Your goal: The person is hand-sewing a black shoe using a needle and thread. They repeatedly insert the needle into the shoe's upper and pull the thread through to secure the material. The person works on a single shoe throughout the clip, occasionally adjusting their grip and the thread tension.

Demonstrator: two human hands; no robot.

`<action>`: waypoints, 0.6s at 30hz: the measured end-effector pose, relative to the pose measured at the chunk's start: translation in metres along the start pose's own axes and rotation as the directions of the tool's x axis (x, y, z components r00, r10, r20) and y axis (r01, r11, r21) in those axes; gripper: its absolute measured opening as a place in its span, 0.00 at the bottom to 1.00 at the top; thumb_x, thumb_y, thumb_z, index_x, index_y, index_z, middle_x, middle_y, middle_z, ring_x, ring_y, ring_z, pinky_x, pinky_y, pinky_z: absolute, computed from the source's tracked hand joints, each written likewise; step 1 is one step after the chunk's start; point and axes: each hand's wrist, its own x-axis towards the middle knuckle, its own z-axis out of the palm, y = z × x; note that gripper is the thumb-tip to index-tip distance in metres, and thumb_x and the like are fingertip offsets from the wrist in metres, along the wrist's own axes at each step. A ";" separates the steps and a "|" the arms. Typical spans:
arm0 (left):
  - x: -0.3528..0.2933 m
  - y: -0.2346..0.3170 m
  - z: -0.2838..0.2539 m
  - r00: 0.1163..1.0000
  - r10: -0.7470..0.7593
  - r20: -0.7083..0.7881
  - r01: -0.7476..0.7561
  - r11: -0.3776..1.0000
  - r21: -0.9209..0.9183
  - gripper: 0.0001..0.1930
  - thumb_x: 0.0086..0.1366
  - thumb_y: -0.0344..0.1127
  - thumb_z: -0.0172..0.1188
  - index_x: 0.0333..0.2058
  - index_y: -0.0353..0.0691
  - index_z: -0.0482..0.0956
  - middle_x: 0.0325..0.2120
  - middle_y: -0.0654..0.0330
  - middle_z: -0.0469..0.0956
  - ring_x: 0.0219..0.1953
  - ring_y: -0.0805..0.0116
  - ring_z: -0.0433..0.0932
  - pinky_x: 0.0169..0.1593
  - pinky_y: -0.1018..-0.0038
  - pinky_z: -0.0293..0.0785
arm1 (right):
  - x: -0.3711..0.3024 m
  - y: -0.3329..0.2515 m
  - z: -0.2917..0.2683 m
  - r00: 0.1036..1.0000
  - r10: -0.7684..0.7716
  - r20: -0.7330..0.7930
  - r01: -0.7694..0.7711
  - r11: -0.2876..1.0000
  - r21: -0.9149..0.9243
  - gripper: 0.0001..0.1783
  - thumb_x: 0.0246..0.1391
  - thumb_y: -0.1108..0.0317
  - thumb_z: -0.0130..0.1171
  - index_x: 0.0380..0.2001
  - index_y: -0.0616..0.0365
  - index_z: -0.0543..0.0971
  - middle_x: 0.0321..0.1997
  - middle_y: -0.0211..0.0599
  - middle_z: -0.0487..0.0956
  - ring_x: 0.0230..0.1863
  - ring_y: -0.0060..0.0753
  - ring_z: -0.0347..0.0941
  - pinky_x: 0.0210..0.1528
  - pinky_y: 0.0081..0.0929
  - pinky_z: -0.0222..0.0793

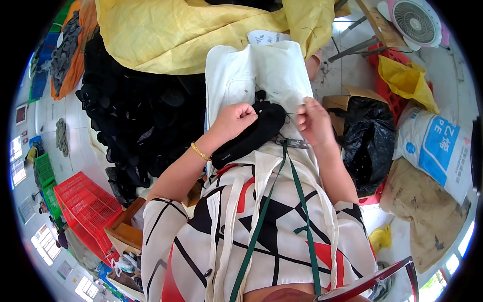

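A black fabric shoe lies slantwise across the white apron on my lap. My left hand, with a gold bracelet at its wrist, is closed on the shoe's left edge, its fingers curled. To the right of the shoe, my right hand is raised in a pinch. A thin dark thread runs from the shoe toward these fingers; whether they also hold a needle is too small to make out. Just below the right hand, small metal snips hang on a green ribbon.
A large heap of black shoes lies to my left. Yellow sheeting spreads ahead, with a white tag on it. At right stand a black plastic bag, a white sack and a fan. Red crates are at left.
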 end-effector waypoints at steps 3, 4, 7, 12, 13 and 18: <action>-0.002 0.002 0.001 1.000 0.030 -0.006 -0.030 1.000 -0.002 0.07 0.66 0.34 0.63 0.32 0.36 0.79 0.19 0.72 0.71 0.23 0.84 0.64 0.28 0.80 0.63 | 0.020 -0.015 -0.063 0.993 0.073 -0.095 -0.016 0.868 0.497 0.06 0.68 0.68 0.51 0.33 0.52 0.72 0.20 0.21 0.66 0.18 0.18 0.60 0.21 0.15 0.63; -0.001 0.002 0.001 0.999 0.042 -0.013 -0.042 0.999 -0.005 0.07 0.66 0.34 0.63 0.32 0.36 0.79 0.19 0.72 0.71 0.23 0.84 0.64 0.28 0.80 0.63 | 0.025 -0.022 -0.082 0.989 0.087 -0.123 0.004 0.803 0.596 0.08 0.68 0.69 0.51 0.31 0.52 0.71 0.18 0.19 0.63 0.17 0.18 0.58 0.21 0.15 0.64; 0.001 -0.002 -0.001 0.998 0.058 -0.013 -0.058 0.998 0.009 0.07 0.66 0.33 0.63 0.32 0.36 0.79 0.18 0.72 0.70 0.22 0.84 0.63 0.27 0.80 0.62 | 0.032 -0.034 -0.153 0.955 -0.085 -0.283 0.245 0.764 0.597 0.13 0.68 0.71 0.50 0.26 0.54 0.69 0.17 0.20 0.62 0.18 0.18 0.59 0.22 0.16 0.66; 0.000 0.006 -0.003 0.999 0.050 0.002 -0.050 0.997 0.056 0.09 0.63 0.36 0.64 0.33 0.36 0.80 0.18 0.64 0.74 0.21 0.77 0.68 0.28 0.75 0.66 | 0.030 -0.028 -0.155 0.884 -0.095 -0.457 0.360 0.762 0.538 0.10 0.68 0.71 0.51 0.29 0.56 0.71 0.18 0.21 0.64 0.18 0.18 0.60 0.25 0.18 0.71; -0.001 0.011 -0.005 0.999 0.041 0.000 -0.041 0.995 0.086 0.10 0.63 0.37 0.65 0.34 0.36 0.80 0.18 0.62 0.75 0.21 0.75 0.69 0.28 0.75 0.67 | 0.031 -0.024 -0.162 0.897 -0.101 -0.430 0.353 0.749 0.560 0.07 0.68 0.71 0.52 0.32 0.57 0.73 0.19 0.21 0.64 0.19 0.19 0.61 0.26 0.19 0.72; 0.011 0.015 0.005 0.960 0.278 -0.025 -0.256 0.913 0.318 0.14 0.60 0.39 0.69 0.42 0.40 0.83 0.22 0.61 0.80 0.23 0.70 0.75 0.30 0.74 0.70 | 0.027 -0.023 -0.158 0.905 -0.125 -0.407 0.355 0.750 0.558 0.05 0.67 0.71 0.52 0.35 0.58 0.74 0.20 0.21 0.64 0.20 0.19 0.62 0.28 0.19 0.73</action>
